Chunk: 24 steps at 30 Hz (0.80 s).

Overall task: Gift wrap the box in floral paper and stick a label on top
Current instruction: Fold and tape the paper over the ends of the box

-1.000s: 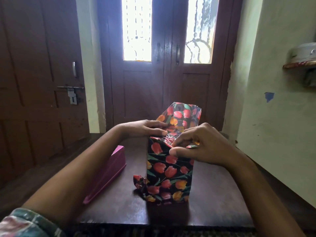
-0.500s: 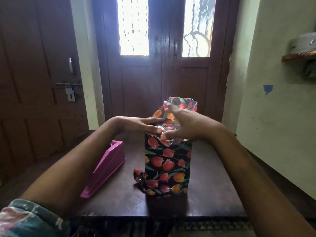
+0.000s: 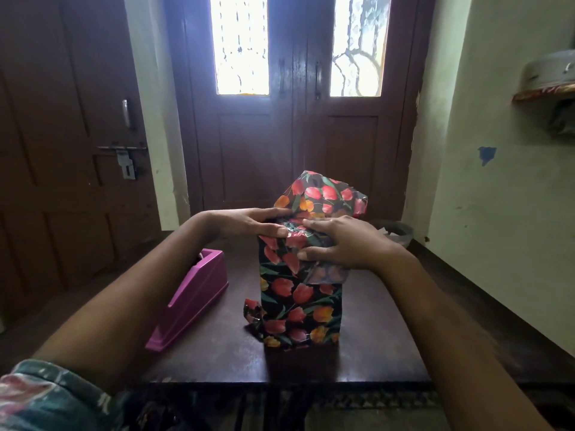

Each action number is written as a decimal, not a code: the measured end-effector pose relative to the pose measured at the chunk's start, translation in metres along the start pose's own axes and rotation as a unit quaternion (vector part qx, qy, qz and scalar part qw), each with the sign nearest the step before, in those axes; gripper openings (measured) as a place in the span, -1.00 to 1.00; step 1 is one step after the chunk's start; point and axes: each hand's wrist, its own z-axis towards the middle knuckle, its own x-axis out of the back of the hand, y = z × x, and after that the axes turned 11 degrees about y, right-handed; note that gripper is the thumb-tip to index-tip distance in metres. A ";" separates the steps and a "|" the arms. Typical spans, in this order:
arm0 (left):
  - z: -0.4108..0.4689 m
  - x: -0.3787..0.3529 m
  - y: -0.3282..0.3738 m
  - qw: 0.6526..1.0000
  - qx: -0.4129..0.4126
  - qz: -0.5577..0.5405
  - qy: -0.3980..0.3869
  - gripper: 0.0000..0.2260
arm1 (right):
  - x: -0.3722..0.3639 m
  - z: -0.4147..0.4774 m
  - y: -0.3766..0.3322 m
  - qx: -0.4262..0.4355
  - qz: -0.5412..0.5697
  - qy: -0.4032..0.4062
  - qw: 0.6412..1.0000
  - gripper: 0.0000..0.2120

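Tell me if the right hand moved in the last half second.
Yes: the right hand dropped from the upright flap onto the top of the box.

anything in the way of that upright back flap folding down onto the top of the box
Only the hands. The left hand and right hand press the paper on top of the box, just in front of the upright flap, so their fingers lie where it would land.

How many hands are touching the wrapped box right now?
2. The left hand rests on the top left edge of the wrapped box; the right hand presses folded paper down on top.
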 end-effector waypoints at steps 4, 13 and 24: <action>-0.010 -0.007 -0.012 0.982 -0.065 -0.120 0.133 -0.36 | -0.004 -0.003 0.000 -0.006 0.005 0.022 1.000 -0.33; -0.070 0.025 -0.055 0.932 0.218 0.095 0.275 -0.78 | -0.001 -0.003 -0.002 -0.029 0.006 0.027 0.999 -0.35; -0.123 0.018 -0.093 0.851 0.468 -0.010 0.239 -0.71 | -0.003 -0.002 -0.006 -0.055 0.031 0.022 0.998 -0.36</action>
